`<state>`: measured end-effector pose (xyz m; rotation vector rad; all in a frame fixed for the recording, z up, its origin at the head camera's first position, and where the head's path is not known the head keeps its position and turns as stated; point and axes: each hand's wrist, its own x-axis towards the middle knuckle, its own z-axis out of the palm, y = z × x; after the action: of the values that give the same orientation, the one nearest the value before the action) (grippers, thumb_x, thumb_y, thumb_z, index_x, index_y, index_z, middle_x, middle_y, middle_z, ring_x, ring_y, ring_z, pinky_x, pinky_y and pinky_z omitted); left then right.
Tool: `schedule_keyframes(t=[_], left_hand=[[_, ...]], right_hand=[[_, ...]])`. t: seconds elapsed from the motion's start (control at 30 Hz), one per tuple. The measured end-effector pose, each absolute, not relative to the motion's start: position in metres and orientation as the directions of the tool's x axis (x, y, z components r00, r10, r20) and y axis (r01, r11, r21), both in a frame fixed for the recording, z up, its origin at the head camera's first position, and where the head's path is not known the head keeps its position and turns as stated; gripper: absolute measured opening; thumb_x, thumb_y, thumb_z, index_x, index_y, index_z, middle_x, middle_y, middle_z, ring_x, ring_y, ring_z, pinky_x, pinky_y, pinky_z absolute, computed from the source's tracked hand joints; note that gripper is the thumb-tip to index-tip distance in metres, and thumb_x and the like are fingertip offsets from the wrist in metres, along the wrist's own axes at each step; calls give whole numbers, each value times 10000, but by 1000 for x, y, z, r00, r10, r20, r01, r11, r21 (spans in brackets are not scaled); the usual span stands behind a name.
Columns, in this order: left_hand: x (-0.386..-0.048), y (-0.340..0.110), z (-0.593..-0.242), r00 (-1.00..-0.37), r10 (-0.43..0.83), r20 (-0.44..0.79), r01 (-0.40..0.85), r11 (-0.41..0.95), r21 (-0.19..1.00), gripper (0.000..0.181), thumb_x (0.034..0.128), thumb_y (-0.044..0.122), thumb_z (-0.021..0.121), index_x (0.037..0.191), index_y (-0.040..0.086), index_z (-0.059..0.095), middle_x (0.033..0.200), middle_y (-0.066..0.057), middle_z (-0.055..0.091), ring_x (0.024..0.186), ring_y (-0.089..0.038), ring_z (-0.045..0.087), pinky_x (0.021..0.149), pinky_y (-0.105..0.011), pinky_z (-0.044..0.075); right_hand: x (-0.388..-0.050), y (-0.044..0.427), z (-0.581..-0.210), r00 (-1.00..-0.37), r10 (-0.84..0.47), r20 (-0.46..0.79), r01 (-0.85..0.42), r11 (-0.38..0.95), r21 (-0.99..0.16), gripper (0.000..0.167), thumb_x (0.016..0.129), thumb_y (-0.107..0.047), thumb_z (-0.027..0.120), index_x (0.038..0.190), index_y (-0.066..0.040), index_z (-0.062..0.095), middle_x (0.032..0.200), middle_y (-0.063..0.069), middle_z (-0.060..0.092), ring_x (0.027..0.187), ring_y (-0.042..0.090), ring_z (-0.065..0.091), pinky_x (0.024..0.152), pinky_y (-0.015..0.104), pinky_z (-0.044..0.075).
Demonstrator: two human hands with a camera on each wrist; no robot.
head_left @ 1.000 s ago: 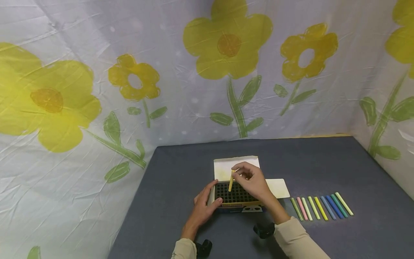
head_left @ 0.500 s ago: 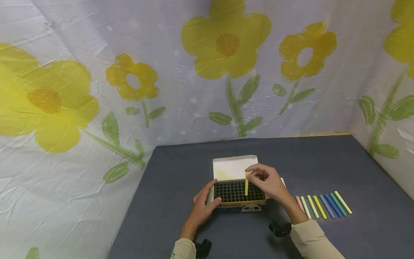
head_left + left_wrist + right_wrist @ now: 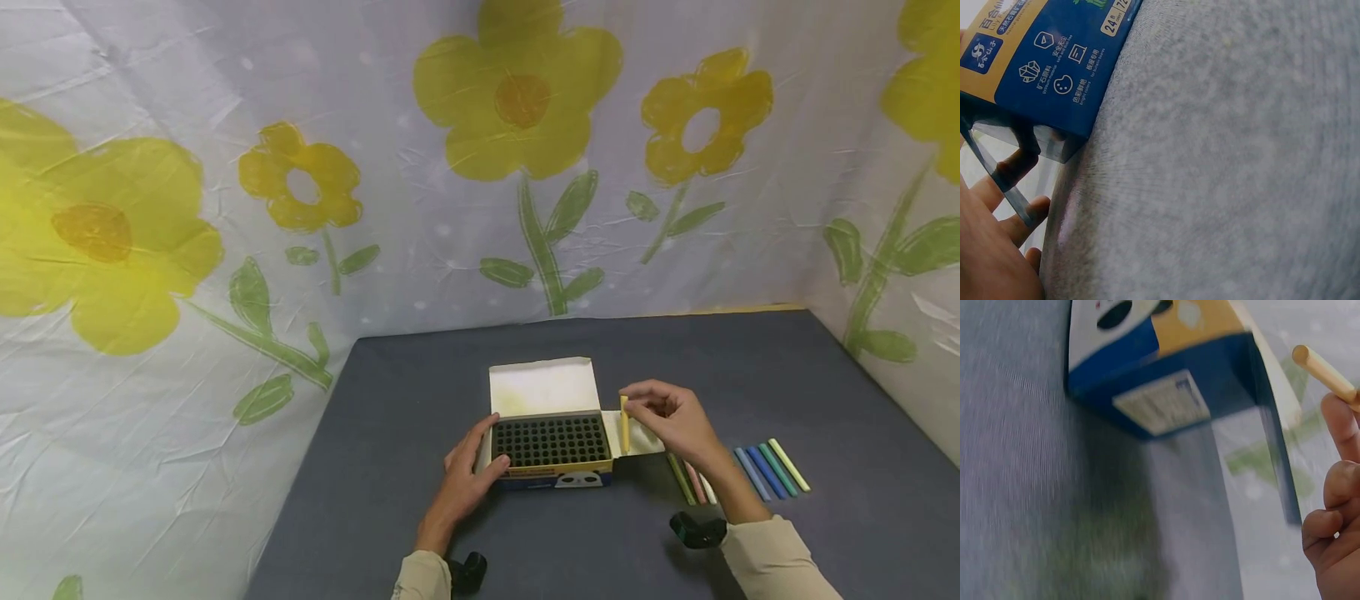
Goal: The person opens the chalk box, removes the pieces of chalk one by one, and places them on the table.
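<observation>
A chalk box point(image 3: 536, 482) stands open on the table, its dark insert of small round holes point(image 3: 551, 442) facing up. My left hand point(image 3: 467, 483) holds the box at its left end, thumb on the front corner and fingers along the side. Behind a side flap point(image 3: 997, 172) its fingers are partly hidden in the left wrist view. My right hand point(image 3: 678, 421) pinches the upper end of a yellow-orange chalk stick point(image 3: 625, 429), which hangs upright over the box's right flap point(image 3: 645, 440). The right wrist view shows that chalk point(image 3: 1325, 372) clear of the box.
Right of the box lies a row of chalk sticks: olive green point(image 3: 681, 479), pink point(image 3: 694, 481), blue point(image 3: 765, 472), teal point(image 3: 778, 470) and pale yellow point(image 3: 790, 465) among them. My right forearm covers part of the row. The white lid point(image 3: 543, 387) stands up behind the box.
My right hand has moved rightward with the yellow-orange chalk, from above the holes to over the right flap. The left hand keeps its place on the box.
</observation>
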<state>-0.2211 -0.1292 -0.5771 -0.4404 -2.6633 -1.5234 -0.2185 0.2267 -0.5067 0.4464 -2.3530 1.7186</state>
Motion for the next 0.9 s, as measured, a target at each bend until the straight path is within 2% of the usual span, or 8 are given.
schedule_keyframes(t=[0.2, 0.37, 0.57, 0.9], left_hand=[[-221, -129, -578, -961, 210, 180, 262, 485, 834, 640, 933, 432, 663, 1526, 426, 421, 1586, -4, 459, 1454, -384, 379, 1099, -724, 196], [-221, -128, -577, -960, 211, 183, 264, 480, 837, 642, 929, 432, 662, 1525, 424, 424, 1587, -3, 457, 1455, -375, 384, 1112, -711, 173], [-221, -127, -576, -959, 212, 186, 268, 479, 836, 643, 925, 422, 668, 1524, 405, 435, 1580, -16, 467, 1438, -368, 408, 1114, -695, 167], [-221, -127, -576, -957, 215, 195, 278, 483, 831, 642, 930, 415, 668, 1527, 392, 434, 1582, -17, 468, 1432, -364, 424, 1112, -686, 165]], right_hand=[[-212, 250, -508, -947, -79, 311, -317, 374, -871, 227, 999, -146, 658, 1201, -56, 710, 920, -32, 752, 779, 155, 667, 709, 273, 512], [-206, 271, -509, -951, -36, 308, -290, 454, -843, 241, 1000, -166, 659, 1212, -63, 710, 932, -43, 749, 836, 93, 680, 769, 231, 517], [-198, 304, -511, -957, 11, 288, -241, 518, -820, 273, 1002, -180, 658, 1218, -16, 696, 902, -109, 731, 830, 78, 674, 744, 216, 506], [-184, 358, -528, -969, 97, 227, -126, 597, -793, 316, 1011, -232, 650, 1223, -1, 689, 896, -192, 693, 801, -11, 644, 679, 192, 488]])
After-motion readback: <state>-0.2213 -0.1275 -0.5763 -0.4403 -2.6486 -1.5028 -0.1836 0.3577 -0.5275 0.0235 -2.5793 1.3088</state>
